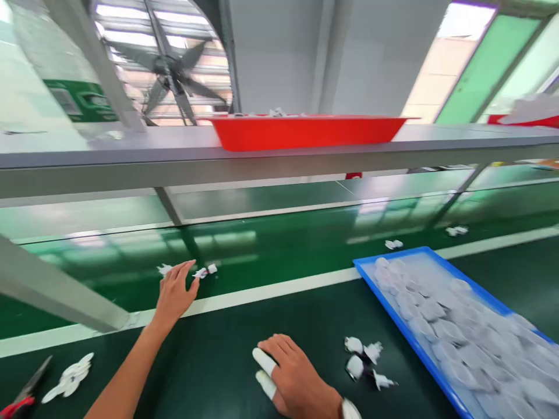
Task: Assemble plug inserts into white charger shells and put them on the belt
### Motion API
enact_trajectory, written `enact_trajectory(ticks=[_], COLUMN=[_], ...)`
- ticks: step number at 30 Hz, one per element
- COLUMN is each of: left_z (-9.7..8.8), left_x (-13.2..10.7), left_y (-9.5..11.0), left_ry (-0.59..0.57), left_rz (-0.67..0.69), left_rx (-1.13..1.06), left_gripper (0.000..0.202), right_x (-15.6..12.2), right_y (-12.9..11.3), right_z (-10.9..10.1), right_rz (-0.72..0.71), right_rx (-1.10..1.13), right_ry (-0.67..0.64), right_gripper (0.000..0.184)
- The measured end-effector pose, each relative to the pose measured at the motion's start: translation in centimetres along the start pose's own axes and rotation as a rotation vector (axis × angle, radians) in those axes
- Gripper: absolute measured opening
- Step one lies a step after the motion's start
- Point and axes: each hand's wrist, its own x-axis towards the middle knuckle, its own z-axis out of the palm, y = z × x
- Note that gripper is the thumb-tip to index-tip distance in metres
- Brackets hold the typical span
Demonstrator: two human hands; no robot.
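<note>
My left hand [177, 294] reaches over the glossy green belt, its fingers stretched and the thumb apart. Close to its fingertips lies a small white part with a dark middle [205, 271]; another small white piece [165, 269] shows just left of the fingers. My right hand [292, 375] rests on the dark green worktop with white covers on two fingers, and nothing shows in it. To its right lie several small white parts [354, 367] joined by dark bits. Further right is a blue-rimmed tray [388, 311] full of white round pieces [449, 334].
Scissors with red handles [26, 393] and a stack of flat white pieces [72, 375] lie at lower left. Above the belt runs a shelf [174, 169] bearing a red tray [305, 132]. A metal post [56, 285] stands at left. More white parts [393, 244] sit along the belt.
</note>
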Motion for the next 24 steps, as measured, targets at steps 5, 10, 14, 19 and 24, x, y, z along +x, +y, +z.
enact_trajectory(ticks=[5, 10, 14, 19, 24], left_z=[3.1, 3.3, 3.2, 4.2, 5.0], left_x=[2.8, 3.3, -0.7, -9.9, -15.7], left_y=[0.5, 2.4, 8.2, 17.2, 22.9], left_ry=[-0.218, -0.238, -0.2, -0.436, -0.542], left_rz=[-0.012, 0.064, 0.186, 0.57, 0.766], left_rx=[0.209, 0.096, -0.136, -0.486, -0.435], left_gripper=[0.047, 0.045, 0.052, 0.042, 0.027], right_x=[0.9, -5.0, -11.2, -13.7, -12.5], right_y=[-0.8, 2.0, 6.1, 9.8, 11.9], right_z=[-5.3, -12.8, -19.0, -22.9, -23.4], right_rz=[0.017, 0.391, 0.805, 0.961, 0.993], right_rx=[-0.071, -0.288, -0.612, -0.735, -0.744], right_ry=[-0.133, -0.079, -0.147, -0.163, -0.161], right_gripper=[0.026, 0.033, 0.036, 0.036, 0.025])
